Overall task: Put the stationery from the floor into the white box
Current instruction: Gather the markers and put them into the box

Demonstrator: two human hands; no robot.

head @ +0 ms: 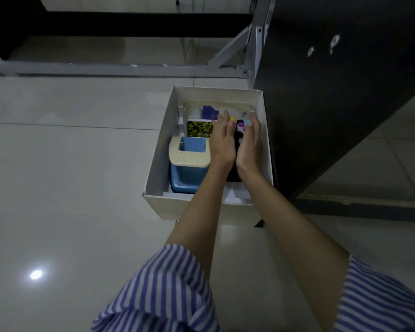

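The white box (153,171) stands on the tiled floor beside a dark cabinet. Inside it, at the left, sits a blue holder with a cream rim (186,161). A yellow-and-black patterned item (199,128) lies behind that holder, with a second cream-rimmed holder (197,109) at the back. Both my hands are inside the box at its right side. My left hand (222,140) and my right hand (249,144) press from either side on a black container of coloured markers (239,130), whose pink, yellow and blue tops show between my fingers.
A dark cabinet (333,104) rises right against the box's right wall. A grey metal frame (130,68) runs across the floor behind the box. Pale glossy tiles (70,188) spread to the left and in front.
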